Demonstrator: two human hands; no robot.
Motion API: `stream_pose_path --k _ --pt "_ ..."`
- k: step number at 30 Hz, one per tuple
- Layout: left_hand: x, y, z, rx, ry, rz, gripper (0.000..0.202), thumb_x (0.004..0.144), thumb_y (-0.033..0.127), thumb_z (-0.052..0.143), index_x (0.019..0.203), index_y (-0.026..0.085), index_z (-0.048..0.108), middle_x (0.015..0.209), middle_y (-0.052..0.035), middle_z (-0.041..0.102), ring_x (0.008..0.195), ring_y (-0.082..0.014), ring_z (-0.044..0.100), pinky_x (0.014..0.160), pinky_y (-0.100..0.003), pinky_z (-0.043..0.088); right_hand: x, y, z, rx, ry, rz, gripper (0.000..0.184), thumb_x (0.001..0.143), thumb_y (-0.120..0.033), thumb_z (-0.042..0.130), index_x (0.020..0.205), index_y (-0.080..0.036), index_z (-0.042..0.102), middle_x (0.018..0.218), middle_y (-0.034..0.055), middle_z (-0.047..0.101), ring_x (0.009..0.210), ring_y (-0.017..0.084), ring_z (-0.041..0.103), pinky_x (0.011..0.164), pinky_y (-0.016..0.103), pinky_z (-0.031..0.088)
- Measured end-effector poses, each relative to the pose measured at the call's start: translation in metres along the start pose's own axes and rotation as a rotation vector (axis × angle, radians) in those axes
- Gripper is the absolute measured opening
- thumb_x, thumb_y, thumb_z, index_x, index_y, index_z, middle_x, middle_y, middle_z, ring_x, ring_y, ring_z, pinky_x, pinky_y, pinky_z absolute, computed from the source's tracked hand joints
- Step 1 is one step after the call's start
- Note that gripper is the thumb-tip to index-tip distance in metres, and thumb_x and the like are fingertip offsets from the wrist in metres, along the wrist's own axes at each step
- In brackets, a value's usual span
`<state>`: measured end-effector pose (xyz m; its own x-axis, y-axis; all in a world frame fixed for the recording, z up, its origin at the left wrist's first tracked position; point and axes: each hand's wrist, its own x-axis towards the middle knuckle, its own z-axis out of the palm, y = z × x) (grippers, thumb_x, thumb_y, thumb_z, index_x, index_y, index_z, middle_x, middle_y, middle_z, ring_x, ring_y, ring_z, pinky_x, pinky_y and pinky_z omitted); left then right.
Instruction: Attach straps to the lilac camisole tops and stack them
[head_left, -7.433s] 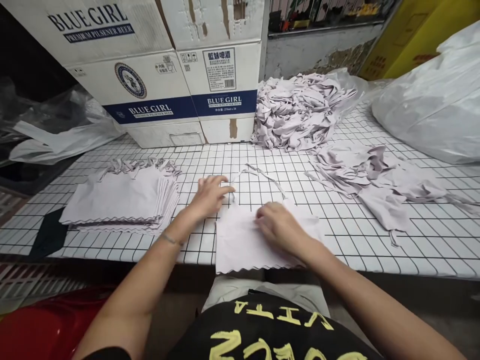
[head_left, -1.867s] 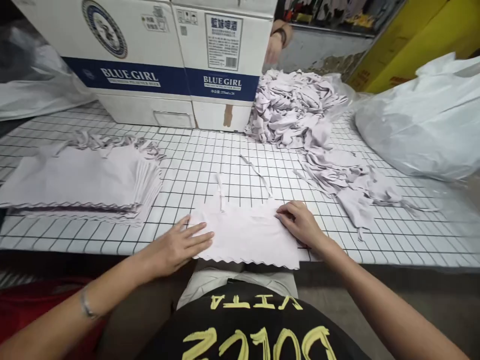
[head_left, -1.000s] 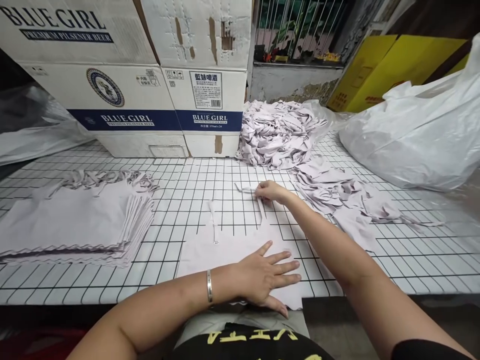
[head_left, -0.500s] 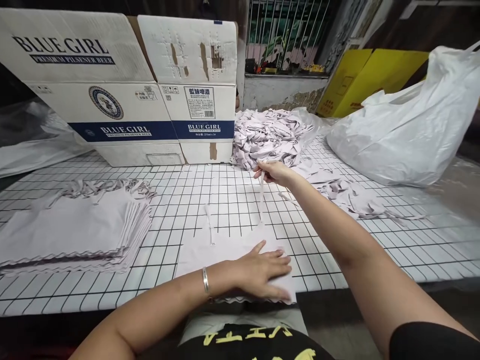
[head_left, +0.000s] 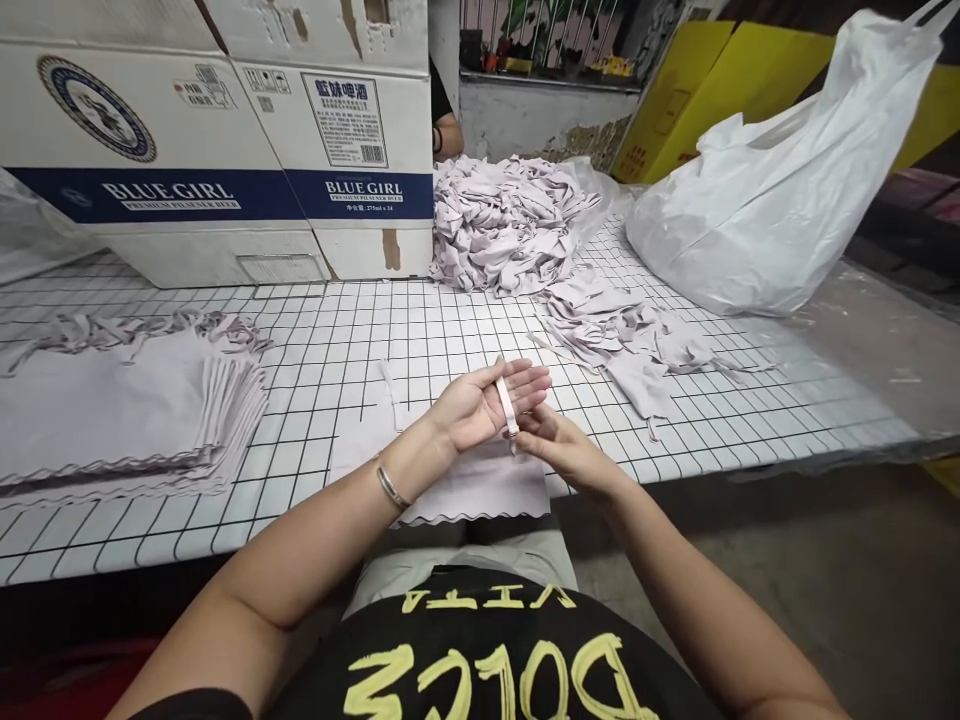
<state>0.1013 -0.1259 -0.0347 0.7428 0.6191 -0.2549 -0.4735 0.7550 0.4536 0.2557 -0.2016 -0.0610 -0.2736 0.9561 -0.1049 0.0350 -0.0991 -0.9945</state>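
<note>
A pale pink camisole-like garment (head_left: 487, 490) lies flat at the table's front edge, its wavy hem toward me. My left hand (head_left: 471, 408) is turned palm up above it, fingers stretched out, with the thumb holding a narrow strap (head_left: 507, 405) across the palm. At the strap's lower end, by a small slider, the thumb and fingers of my right hand (head_left: 570, 448) pinch it. The garment's other strap (head_left: 390, 390) extends away over the tabletop, left of my hands. My forearm and hands cover part of the garment.
Similar garments form a neat stack (head_left: 120, 400) at left. A white beer carton (head_left: 360, 240) stands behind. A heaped pile (head_left: 517, 225) and looser pieces (head_left: 637, 340) lie at centre and right, near a white plastic bag (head_left: 757, 220). Another person's arm (head_left: 448, 135) shows beyond the carton.
My left hand has lifted off the garment and turned palm up under the strap. My right hand has come back toward me, bringing the strap. The camera view has tipped down.
</note>
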Motion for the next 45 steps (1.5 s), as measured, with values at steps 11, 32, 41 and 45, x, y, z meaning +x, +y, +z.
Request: stream_pose_path --k 11,32,41,45 --pt "-0.018 0.027 -0.049 1.615 0.348 0.162 0.03 0.082 0.044 0.063 0.071 0.016 0.062 0.077 -0.0071 0.066 0.079 -0.0218 0.059 0.083 -0.04 0.044 0.034 -0.006 -0.03 0.039 0.14 0.267 0.032 0.07 -0.047 0.076 0.079 -0.016 0.074 0.058 -0.0017 0.055 0.051 0.008 0.043 0.048 0.023 0.035" --pt "-0.028 -0.015 -0.071 1.786 0.425 0.182 0.014 0.081 0.035 0.066 0.078 0.022 0.071 0.092 -0.0015 0.069 0.101 -0.0251 0.05 0.089 -0.044 0.023 0.072 0.014 -0.008 0.066 0.076 0.259 0.026 0.063 -0.026 0.082 0.078 -0.014 0.065 0.068 -0.0008 0.063 0.057 0.008 0.053 0.056 0.023 0.043" --pt "-0.029 -0.013 -0.068 1.735 0.446 0.159 0.027 0.078 0.04 0.068 0.065 0.017 0.063 0.085 -0.0014 0.068 0.098 -0.0237 0.052 0.087 -0.041 0.022 0.064 0.026 0.01 0.062 -0.045 0.13 0.033 0.068 -0.025 0.077 0.079 -0.02 0.046 0.078 -0.0021 0.063 0.066 0.011 0.058 0.062 0.025 0.046" --pt "-0.029 -0.013 -0.07 1.72 0.442 0.169 0.027 0.077 0.039 0.069 0.064 0.016 0.062 0.082 -0.0009 0.068 0.097 -0.0232 0.052 0.086 -0.04 0.021 0.062 0.025 0.012 0.054 -0.038 0.148 0.035 0.067 -0.025 0.077 0.077 -0.02 0.043 0.077 -0.0028 0.061 0.063 0.01 0.056 0.059 0.024 0.044"
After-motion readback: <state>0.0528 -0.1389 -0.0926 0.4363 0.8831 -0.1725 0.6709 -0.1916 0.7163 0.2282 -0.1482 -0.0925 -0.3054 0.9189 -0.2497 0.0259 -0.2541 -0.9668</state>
